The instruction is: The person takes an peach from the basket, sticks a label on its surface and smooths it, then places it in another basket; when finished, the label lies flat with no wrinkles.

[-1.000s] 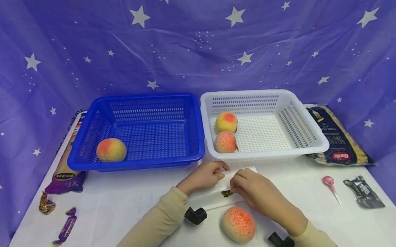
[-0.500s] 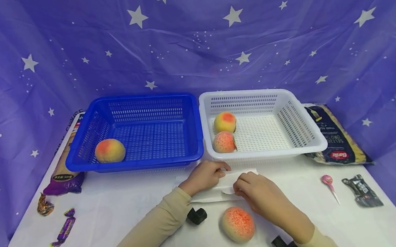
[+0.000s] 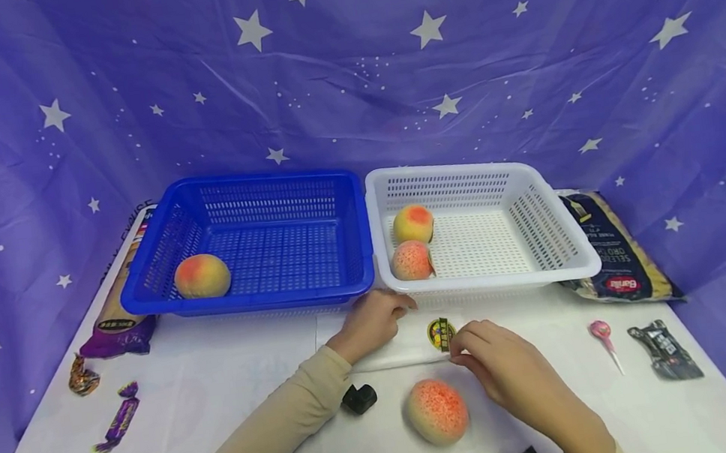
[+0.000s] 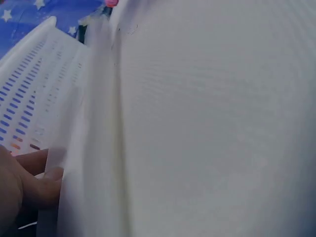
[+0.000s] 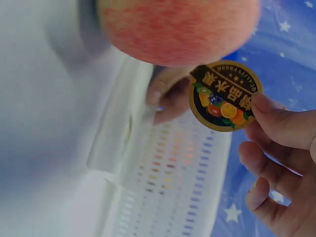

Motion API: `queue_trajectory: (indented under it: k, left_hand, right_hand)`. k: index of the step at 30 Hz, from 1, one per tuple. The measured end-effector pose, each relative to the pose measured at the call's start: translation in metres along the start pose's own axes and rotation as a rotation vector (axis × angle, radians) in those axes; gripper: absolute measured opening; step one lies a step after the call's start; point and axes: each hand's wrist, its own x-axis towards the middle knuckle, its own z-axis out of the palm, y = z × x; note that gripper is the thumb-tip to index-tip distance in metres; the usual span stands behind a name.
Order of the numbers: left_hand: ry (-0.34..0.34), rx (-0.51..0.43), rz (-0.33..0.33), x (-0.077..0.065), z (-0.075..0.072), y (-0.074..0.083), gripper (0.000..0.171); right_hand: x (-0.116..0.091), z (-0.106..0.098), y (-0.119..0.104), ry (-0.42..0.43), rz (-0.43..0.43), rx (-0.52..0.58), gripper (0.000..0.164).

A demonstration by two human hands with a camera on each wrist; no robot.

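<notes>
A round black-and-gold fruit sticker (image 3: 441,334) is off the sheet at its edge, pinched between thumb and finger of my right hand (image 3: 513,370). In the right wrist view the sticker (image 5: 222,96) faces the camera, showing fruit pictures and lettering. My left hand (image 3: 375,325) holds the far edge of a white sticker sheet (image 3: 412,347). The left wrist view shows its thumb and finger pinching the sheet's edge (image 4: 69,163). A red-speckled peach (image 3: 437,411) sits on the table just in front of the sheet, between my forearms.
Behind stand a blue basket (image 3: 250,301) with one peach (image 3: 202,276) and a white basket (image 3: 492,284) with two peaches (image 3: 412,260). Wrapped candies (image 3: 118,419) and a snack bag (image 3: 120,328) lie left. A pasta bag (image 3: 618,255), lollipop (image 3: 602,333) and black packet (image 3: 665,352) lie right.
My right hand has peeled the sticker from the sheet and moved right and toward me with it. The sheet, folded up earlier, now lies flatter. My left hand has barely moved.
</notes>
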Motion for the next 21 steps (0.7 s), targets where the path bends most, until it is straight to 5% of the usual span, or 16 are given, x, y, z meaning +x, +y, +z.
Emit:
queue_trajectory:
  k: [3,8,13,16,21]
  left_hand:
    - [0.018,0.047,-0.016,-0.001,-0.001,0.0,0.02]
    - [-0.051,0.093,-0.118,-0.016,-0.023,0.018,0.028]
    - [-0.028,-0.036,-0.191,-0.049,-0.048,0.053,0.028]
    - [-0.035,-0.111,-0.165,-0.071,-0.052,0.078,0.036]
    - [-0.066,-0.042,-0.042,-0.098,-0.041,0.107,0.051]
  right_hand:
    - [-0.005,-0.009,0.002,0.003,0.045,0.012,0.014]
    - [-0.019,-0.018,0.011,0.006,0.161,0.032,0.019]
    - [-0.033,-0.018,0.021,0.028,0.234,0.02,0.024]
    - [-0.036,-0.018,0.025,0.04,0.247,0.02,0.024]
    - [-0.035,-0.016,0.029,0.045,0.246,0.028,0.024]
